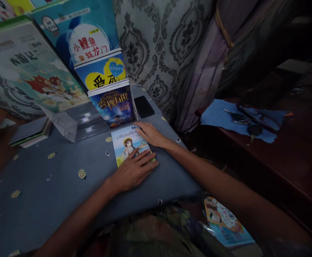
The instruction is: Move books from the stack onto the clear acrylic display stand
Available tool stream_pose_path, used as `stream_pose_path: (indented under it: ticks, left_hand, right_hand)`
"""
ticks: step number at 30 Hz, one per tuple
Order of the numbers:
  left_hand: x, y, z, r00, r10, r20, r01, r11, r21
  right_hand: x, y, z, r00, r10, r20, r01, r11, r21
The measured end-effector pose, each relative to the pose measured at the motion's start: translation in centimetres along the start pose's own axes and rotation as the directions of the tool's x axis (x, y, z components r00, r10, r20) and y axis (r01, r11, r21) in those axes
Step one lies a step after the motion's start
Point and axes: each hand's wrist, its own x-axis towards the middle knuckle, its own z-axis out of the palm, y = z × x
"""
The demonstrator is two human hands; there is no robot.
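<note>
A thin book (129, 139) with a girl in a yellow hat on its cover lies flat on the grey-blue cloth. My left hand (134, 169) rests across its lower edge, palm down with fingers stretched out. At its upper right corner, my right hand (149, 135) touches the cover, fingers extended and partly over the edge. Just beyond stands a clear acrylic book rack (70, 128), with dark blue books (114, 103) in its front tier and yellow-and-blue books (102, 73) behind them.
A black phone (144, 106) lies right of the rack. Taller picture books (35, 67) stand at the left, near a small stack of books (32, 132). Keys (237, 117) and glasses (265, 119) sit on a blue cloth (217, 116) on the red-brown surface. More books (227, 221) are low at right.
</note>
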Motion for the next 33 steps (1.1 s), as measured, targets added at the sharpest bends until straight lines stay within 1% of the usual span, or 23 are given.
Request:
stream_pose_path:
  ticks: [4, 6, 7, 9, 11, 13, 14, 15, 19, 22, 28, 31, 33]
  left_hand:
    - [-0.9, 0.3, -1.7, 0.998, 0.026, -0.065, -0.030, 0.997, -0.064]
    - [-2.1, 0.3, -2.7, 0.997, -0.003, -0.075, -0.004, 0.995, -0.097]
    - [-2.8, 0.2, -3.0, 0.996, -0.041, -0.081, 0.032, 0.994, -0.105]
    - [-4.0, 0.0, -3.4, 0.982, -0.163, -0.099, 0.154, 0.983, -0.097]
    - [-4.7, -0.3, -3.4, 0.942, -0.322, -0.096, 0.318, 0.946, -0.057]
    - [-4.4, -0.3, -3.3, 0.880, -0.467, -0.081, 0.470, 0.882, 0.028]
    - [-4.0, -0.2, -3.2, 0.854, -0.514, -0.079, 0.519, 0.851, 0.079]
    - [-3.3, -0.1, -3.0, 0.838, -0.540, -0.081, 0.546, 0.828, 0.129]
    - [-0.2, 0.6, -2.3, 0.820, -0.568, -0.076, 0.565, 0.780, 0.270]
    - [1.2, 0.8, -1.9, 0.807, -0.588, -0.058, 0.571, 0.752, 0.330]
    - [1.2, 0.4, -1.5, 0.834, -0.551, -0.034, 0.517, 0.759, 0.396]
    - [1.1, 0.3, -1.6, 0.849, -0.527, -0.036, 0.496, 0.773, 0.395]
    - [1.2, 0.2, -1.8, 0.848, -0.529, -0.030, 0.499, 0.779, 0.380]
  right_hand:
    - [-0.2, -0.9, -0.5, 0.999, 0.032, -0.029, -0.034, 0.997, -0.075]
    - [-0.4, -1.6, -1.1, 0.996, 0.079, -0.036, -0.081, 0.995, -0.059]
    - [-0.6, -2.0, -1.3, 0.994, 0.104, -0.029, -0.105, 0.994, -0.032]
    - [-0.8, -2.8, -1.7, 0.991, 0.135, 0.006, -0.135, 0.990, 0.042]
    - [-1.1, -3.5, -1.8, 0.989, 0.138, 0.048, -0.142, 0.985, 0.099]
    - [-1.2, -3.8, -1.8, 0.987, 0.143, 0.069, -0.151, 0.980, 0.129]
    - [-1.2, -3.9, -1.7, 0.986, 0.149, 0.071, -0.158, 0.977, 0.141]
    - [-1.2, -4.0, -1.6, 0.985, 0.156, 0.069, -0.164, 0.975, 0.151]
    - [-1.2, -3.8, -1.5, 0.984, 0.173, 0.039, -0.177, 0.970, 0.166]
    - [-1.2, -3.5, -1.6, 0.982, 0.188, 0.015, -0.188, 0.969, 0.160]
    - [-1.1, -3.1, -1.8, 0.983, 0.181, -0.003, -0.178, 0.968, 0.178]
    - [-1.1, -2.9, -1.8, 0.983, 0.182, -0.009, -0.177, 0.967, 0.186]
    - [-1.1, -2.9, -1.8, 0.981, 0.191, -0.012, -0.185, 0.962, 0.202]
